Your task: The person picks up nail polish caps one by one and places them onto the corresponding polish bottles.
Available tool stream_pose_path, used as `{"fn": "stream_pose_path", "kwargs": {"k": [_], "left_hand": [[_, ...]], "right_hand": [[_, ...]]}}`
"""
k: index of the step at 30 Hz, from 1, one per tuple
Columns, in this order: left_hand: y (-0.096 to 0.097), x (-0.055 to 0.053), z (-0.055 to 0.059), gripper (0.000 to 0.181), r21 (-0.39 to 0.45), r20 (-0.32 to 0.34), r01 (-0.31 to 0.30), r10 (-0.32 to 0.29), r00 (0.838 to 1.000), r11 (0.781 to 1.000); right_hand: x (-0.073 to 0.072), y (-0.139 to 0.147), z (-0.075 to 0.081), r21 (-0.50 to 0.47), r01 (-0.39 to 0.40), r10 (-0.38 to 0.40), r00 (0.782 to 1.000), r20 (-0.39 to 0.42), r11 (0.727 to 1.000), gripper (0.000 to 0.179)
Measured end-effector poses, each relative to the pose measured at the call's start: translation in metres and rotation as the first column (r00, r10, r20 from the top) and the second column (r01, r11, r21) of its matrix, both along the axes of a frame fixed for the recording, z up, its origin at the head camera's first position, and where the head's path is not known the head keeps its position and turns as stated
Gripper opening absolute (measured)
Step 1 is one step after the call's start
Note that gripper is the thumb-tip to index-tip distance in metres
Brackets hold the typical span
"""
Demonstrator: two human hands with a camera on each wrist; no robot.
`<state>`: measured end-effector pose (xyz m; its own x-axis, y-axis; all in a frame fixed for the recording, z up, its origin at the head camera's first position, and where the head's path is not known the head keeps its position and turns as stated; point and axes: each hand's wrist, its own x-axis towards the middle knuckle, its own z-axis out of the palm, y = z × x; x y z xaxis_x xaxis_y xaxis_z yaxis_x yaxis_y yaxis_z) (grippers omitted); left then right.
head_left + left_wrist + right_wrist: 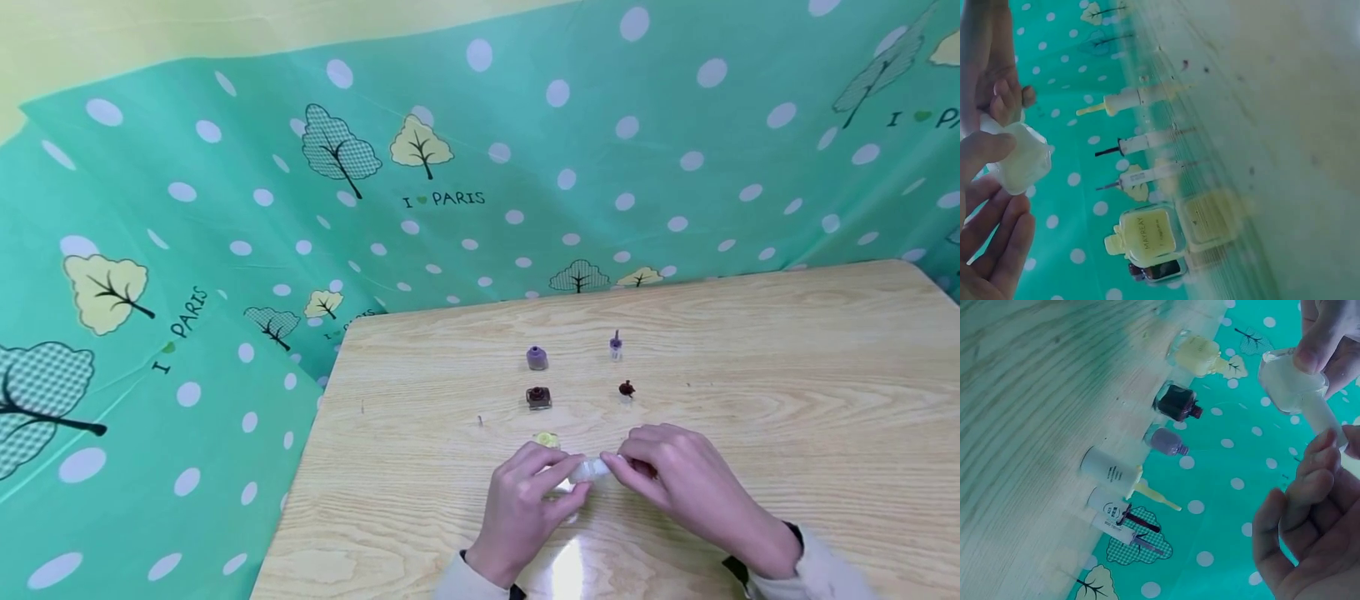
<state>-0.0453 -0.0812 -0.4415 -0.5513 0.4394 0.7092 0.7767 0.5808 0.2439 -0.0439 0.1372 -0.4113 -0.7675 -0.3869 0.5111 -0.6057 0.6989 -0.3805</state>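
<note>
My left hand (525, 500) holds a small bottle of white nail polish (1288, 381) between thumb and fingers, tilted above the table. My right hand (690, 483) pinches the bottle's white cap (1322, 419), which sits at the bottle's neck. Whether the cap is tight or loose cannot be told. Beyond the hands stand open nail polish bottles: a yellow one (1150, 234), a dark red one (538, 398) and a purple one (536, 358). To their right, a yellow brush cap (1110, 472), a dark red brush cap (626, 392) and a purple brush cap (616, 346) stand with brushes upward.
The light wooden table (787, 375) reaches back to a green dotted cloth (525, 167) with trees printed on it. The cloth also hangs along the left side. In the head view my right hand hides the yellow brush cap.
</note>
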Motion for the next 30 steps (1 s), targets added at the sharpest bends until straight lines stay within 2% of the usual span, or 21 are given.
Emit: {"fn": "stream_pose_path", "kwargs": {"k": [6, 13, 17, 25, 30], "left_hand": [[0.0031, 0.0004, 0.0019, 0.027, 0.002, 0.019, -0.014, 0.014, 1.000, 1.000], [0.0055, 0.0028, 0.0056, 0.031, -0.012, 0.135, 0.003, -0.001, 0.991, 1.000], [0.0064, 0.0044, 0.0076, 0.028, -0.003, 0.170, 0.010, -0.009, 0.985, 1.000], [0.0043, 0.0060, 0.0063, 0.027, 0.036, 0.225, 0.003, -0.011, 0.974, 0.999], [0.0018, 0.0063, 0.0039, 0.029, 0.046, 0.244, -0.009, -0.002, 0.970, 0.999]], "right_hand": [[0.0008, -0.0010, 0.0012, -0.021, 0.019, -0.018, 0.999, 0.028, 1.000, 0.042], [0.0014, -0.0009, 0.0003, -0.032, 0.015, -0.014, 1.000, 0.017, 0.999, 0.040], [0.0019, -0.0011, 0.0013, -0.060, 0.010, -0.009, 1.000, 0.027, 0.998, 0.040], [0.0026, 0.0011, 0.0035, -0.105, -0.010, 0.015, 0.999, 0.048, 0.994, 0.017], [0.0029, 0.0042, 0.0026, -0.124, -0.046, 0.053, 0.997, 0.057, 0.991, 0.018]]}}
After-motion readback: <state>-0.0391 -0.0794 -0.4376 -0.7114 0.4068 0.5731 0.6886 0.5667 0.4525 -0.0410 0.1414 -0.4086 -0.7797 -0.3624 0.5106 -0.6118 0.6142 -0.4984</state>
